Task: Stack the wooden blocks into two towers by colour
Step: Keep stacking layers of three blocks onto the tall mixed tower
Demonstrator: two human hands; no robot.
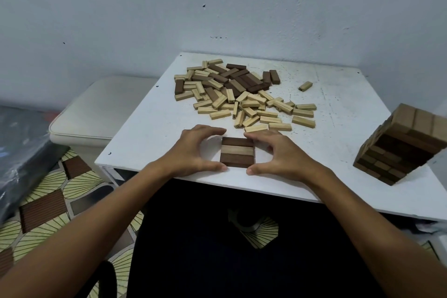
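Wooden row of three blocks [237, 155] near the tabletop [154, 128] front edge, framed by left hand [193, 151] and right hand [280, 155], fingers spread, possibly just touching. Mixed already: dark, pale, dark. Could scatter under uneven squeezing.

Both hands [238, 152] around three-block layer [237, 155]

three-block row [237, 155]: dark-light-dark, flat | loose pile [242, 94] | tower [399, 145]
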